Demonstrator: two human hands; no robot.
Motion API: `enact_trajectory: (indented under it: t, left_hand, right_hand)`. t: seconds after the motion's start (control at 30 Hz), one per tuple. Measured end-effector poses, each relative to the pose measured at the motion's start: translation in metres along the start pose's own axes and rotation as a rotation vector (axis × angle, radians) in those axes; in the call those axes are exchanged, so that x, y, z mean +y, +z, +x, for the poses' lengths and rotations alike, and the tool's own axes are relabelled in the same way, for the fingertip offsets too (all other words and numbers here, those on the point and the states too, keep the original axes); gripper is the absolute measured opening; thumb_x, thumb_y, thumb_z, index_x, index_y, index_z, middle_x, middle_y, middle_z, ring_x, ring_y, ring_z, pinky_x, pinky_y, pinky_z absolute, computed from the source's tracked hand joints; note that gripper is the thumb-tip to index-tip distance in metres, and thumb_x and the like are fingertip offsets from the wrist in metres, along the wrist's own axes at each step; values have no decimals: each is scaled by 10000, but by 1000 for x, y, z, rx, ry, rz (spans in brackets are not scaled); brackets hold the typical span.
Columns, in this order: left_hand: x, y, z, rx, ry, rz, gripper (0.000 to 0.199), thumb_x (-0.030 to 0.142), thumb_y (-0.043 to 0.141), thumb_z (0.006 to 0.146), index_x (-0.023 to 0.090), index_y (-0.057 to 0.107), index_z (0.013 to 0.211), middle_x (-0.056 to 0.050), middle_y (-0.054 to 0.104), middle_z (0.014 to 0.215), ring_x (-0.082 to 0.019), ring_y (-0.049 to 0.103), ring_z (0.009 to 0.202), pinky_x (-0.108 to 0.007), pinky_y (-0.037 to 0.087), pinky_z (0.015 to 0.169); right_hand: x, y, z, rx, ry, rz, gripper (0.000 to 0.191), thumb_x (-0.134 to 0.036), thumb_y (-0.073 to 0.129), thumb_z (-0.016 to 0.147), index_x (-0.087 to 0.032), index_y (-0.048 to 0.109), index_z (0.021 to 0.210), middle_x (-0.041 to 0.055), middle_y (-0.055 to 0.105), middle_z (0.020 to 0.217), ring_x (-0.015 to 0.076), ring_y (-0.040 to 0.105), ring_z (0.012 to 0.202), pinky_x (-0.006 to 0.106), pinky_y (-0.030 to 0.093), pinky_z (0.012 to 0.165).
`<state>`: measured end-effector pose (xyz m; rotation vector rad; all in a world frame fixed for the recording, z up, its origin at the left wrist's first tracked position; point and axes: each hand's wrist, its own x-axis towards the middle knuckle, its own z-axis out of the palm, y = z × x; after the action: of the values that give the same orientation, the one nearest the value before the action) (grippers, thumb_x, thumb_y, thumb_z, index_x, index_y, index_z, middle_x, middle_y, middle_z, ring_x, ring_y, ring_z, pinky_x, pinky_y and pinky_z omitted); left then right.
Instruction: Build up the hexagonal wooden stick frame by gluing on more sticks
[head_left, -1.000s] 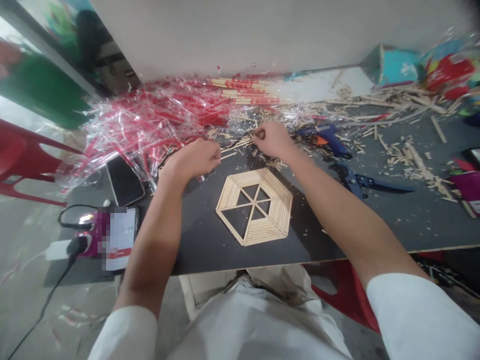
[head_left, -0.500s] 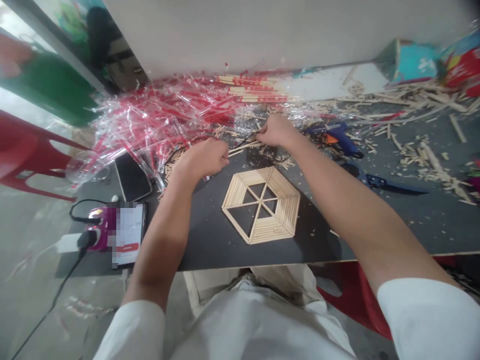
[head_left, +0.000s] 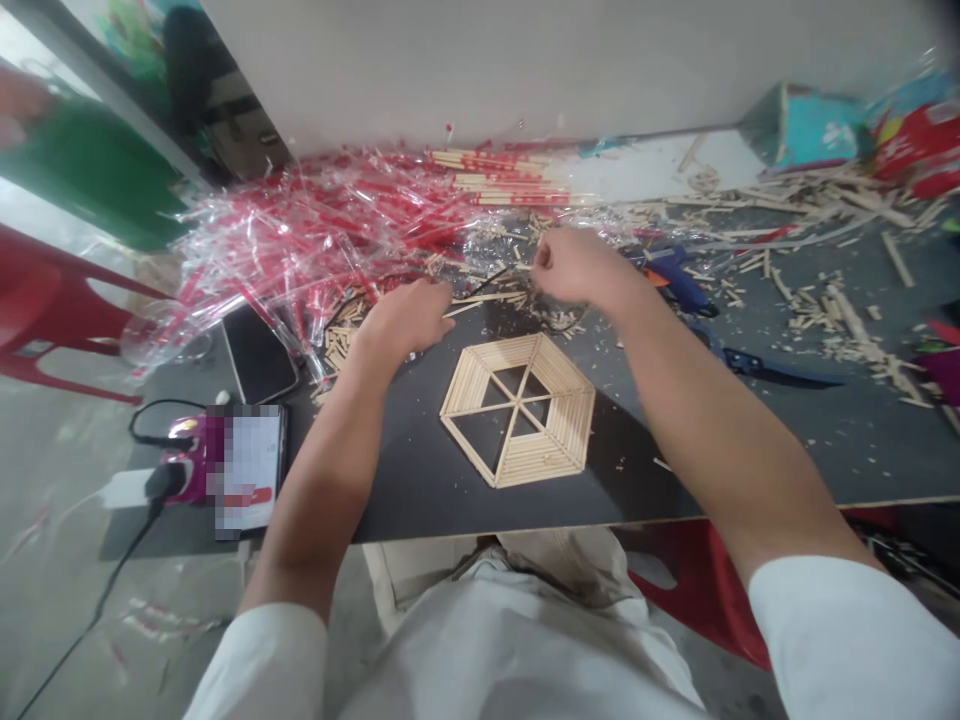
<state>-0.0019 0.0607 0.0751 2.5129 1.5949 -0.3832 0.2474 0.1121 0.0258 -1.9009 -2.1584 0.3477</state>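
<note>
A hexagonal frame of pale wooden sticks (head_left: 559, 440) lies flat on the dark table (head_left: 420, 470), with spokes meeting at its centre. Rows of sticks fill most of its sections; the lower-left one is open. Beyond its left side, my left hand (head_left: 411, 318) is closed around the near end of thin pale sticks (head_left: 491, 298), its fingertips partly hidden. My right hand (head_left: 574, 265) has its fingers curled together above small stick scraps, beyond the frame; what it pinches, if anything, is too small to make out. A dark cord (head_left: 491, 283) runs between the hands.
Red and clear plastic wrappers (head_left: 322, 220) are heaped at the back left, beside bundled sticks (head_left: 510, 188). A phone (head_left: 259, 355) and a lit one (head_left: 255, 465) lie left. Blue glue gun (head_left: 682, 285), dark cutters (head_left: 780, 370) and scraps lie right. A person in green stands far left.
My right hand has moved right, away from the thin sticks and my left hand. My left hand stays near the sticks' left end. The view has shifted slightly.
</note>
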Motion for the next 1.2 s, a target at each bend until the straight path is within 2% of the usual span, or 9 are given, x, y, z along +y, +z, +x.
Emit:
enact_trajectory:
  t: [0.1, 0.23, 0.33, 0.47, 0.57, 0.7, 0.9, 1.0, 1.2]
  left_hand:
    - [-1, 1, 1, -11, 5, 3, 378, 348, 574, 1009, 163, 692, 1317, -133, 790, 1131, -316, 756, 1076, -363, 558, 855]
    - [0, 0, 1, -14, 61, -30, 322, 313, 551, 1018, 166, 714, 1255, -129, 786, 1090, -316, 747, 1039, -372, 528, 815]
    - [5, -3, 1, -2, 149, -106, 299, 297, 552, 1009, 184, 725, 1224, -102, 784, 1059, -283, 729, 1005, -350, 498, 808]
    - [17, -10, -1, 10, 296, -232, 267, 305, 540, 1018, 187, 740, 1150, -70, 781, 1028, -217, 698, 919, -308, 455, 803]
    - [28, -13, -3, 18, 354, -282, 294, 317, 521, 1048, 161, 723, 1193, -87, 780, 1079, -219, 693, 958, -300, 437, 802]
    - [40, -11, -4, 49, 327, -264, 365, 344, 492, 1076, 139, 672, 1319, -117, 775, 1108, -244, 692, 984, -301, 412, 759]
    - [48, -9, -2, -13, 372, -161, 390, 343, 408, 1099, 158, 748, 1053, -105, 770, 995, -215, 665, 845, -310, 345, 657]
    - [48, -11, -3, -37, 361, -139, 410, 341, 396, 1093, 161, 755, 1014, -101, 765, 966, -213, 651, 823, -320, 321, 642]
    - [46, -11, -2, -44, 406, -122, 398, 361, 442, 1065, 184, 777, 942, -73, 741, 830, -193, 619, 735, -317, 323, 640]
  right_hand:
    - [10, -16, -26, 78, -34, 112, 124, -173, 648, 900, -206, 751, 838, 98, 741, 749, 303, 722, 811, 500, 572, 808]
    - [16, -29, -62, 117, -33, 260, 198, -214, 595, 970, -224, 757, 855, 81, 771, 785, 268, 739, 793, 476, 568, 866]
    - [12, -29, -87, 135, 8, 374, 135, -226, 630, 963, -223, 765, 956, 65, 769, 792, 244, 735, 712, 451, 577, 810]
    - [1, -15, -107, 119, -9, 592, 104, -296, 685, 952, -229, 760, 979, 56, 760, 801, 218, 721, 665, 406, 576, 714]
    - [-7, 0, -111, 138, -30, 735, 103, -329, 710, 930, -235, 740, 958, 54, 769, 850, 188, 696, 645, 383, 578, 683]
    - [-15, 11, -114, 131, -55, 812, 101, -337, 709, 912, -244, 725, 948, 46, 776, 843, 173, 666, 640, 366, 577, 653]
    - [-13, 9, -118, 168, -70, 837, 170, -402, 717, 937, -250, 721, 1013, 70, 811, 1006, 172, 677, 651, 379, 600, 668]
    - [-8, 8, -117, 176, -112, 809, 191, -407, 727, 930, -240, 725, 1024, 62, 803, 959, 179, 688, 661, 371, 588, 663]
    - [-1, 5, -113, 170, -371, 584, 102, -334, 710, 939, -248, 749, 901, 45, 776, 919, 176, 667, 708, 341, 541, 673]
